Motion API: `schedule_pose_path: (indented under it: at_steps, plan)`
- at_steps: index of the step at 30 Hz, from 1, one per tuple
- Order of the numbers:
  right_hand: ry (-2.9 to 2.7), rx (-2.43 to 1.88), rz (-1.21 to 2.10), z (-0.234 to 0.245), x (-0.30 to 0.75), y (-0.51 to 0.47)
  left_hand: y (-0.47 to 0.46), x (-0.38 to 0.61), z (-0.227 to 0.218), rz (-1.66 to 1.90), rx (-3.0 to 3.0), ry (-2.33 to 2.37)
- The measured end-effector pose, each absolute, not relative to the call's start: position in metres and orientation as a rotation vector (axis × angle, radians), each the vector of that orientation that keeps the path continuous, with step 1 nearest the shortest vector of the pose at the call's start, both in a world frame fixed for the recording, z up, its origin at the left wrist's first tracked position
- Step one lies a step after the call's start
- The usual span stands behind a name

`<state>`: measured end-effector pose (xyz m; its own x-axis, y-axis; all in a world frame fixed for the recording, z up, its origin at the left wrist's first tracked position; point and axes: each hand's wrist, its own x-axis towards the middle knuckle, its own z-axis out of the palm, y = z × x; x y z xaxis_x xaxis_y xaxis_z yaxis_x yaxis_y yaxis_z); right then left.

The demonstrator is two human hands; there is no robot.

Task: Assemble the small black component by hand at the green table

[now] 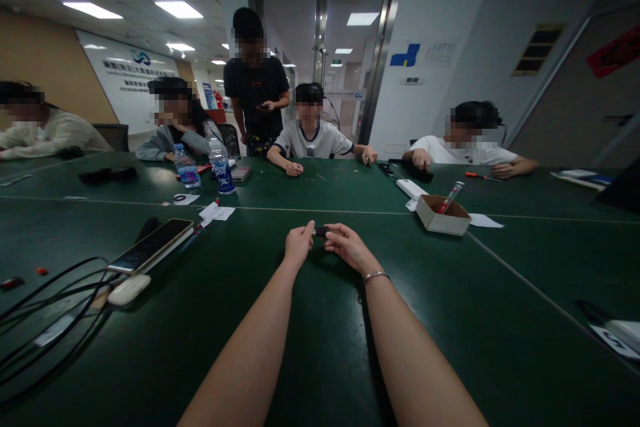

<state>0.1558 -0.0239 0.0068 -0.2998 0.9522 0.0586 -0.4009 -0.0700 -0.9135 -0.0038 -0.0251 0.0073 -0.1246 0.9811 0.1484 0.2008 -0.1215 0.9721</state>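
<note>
Between my two hands, a little above the green tabletop (320,320), is a small dark object (320,231), short and blocky. It is too small and dim for me to tell its kind. My left hand (299,245) pinches its left end, thumb uppermost. The fingertips of my right hand (349,247) close on its right end, and a metal bracelet (376,275) circles that wrist. My fingers cover part of the object.
To the left lie a phone (153,245), a white rounded device (129,289) and black cables (60,307). Two bottles (221,170) stand farther back. A small open box (443,215) holding a red-and-clear tool sits ahead right. Several people are around the table's far side.
</note>
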Motion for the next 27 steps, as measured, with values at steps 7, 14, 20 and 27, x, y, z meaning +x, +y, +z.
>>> schedule_pose_path:
  at_steps: [7, 14, 20, 27]
  plan:
    - [-1.001, -0.786, 1.597, 0.0082, 0.1541, -0.0233, -0.0189, -0.0013, -0.0021, 1.376, 1.418, 1.271]
    - [-0.938, -0.812, 1.533, 0.0075, 0.1535, -0.0223, -0.0211, -0.001, 0.0052, 1.409, 1.384, 1.04]
    - [-0.944, -0.824, 1.535, 0.0063, 0.1531, -0.0213, -0.0204, 0.0024, 0.003, 1.422, 1.247, 1.161]
    - [-0.948, -0.819, 1.54, 0.006, 0.1535, -0.0214, -0.0211, 0.0009, 0.0039, 1.438, 1.25, 1.195]
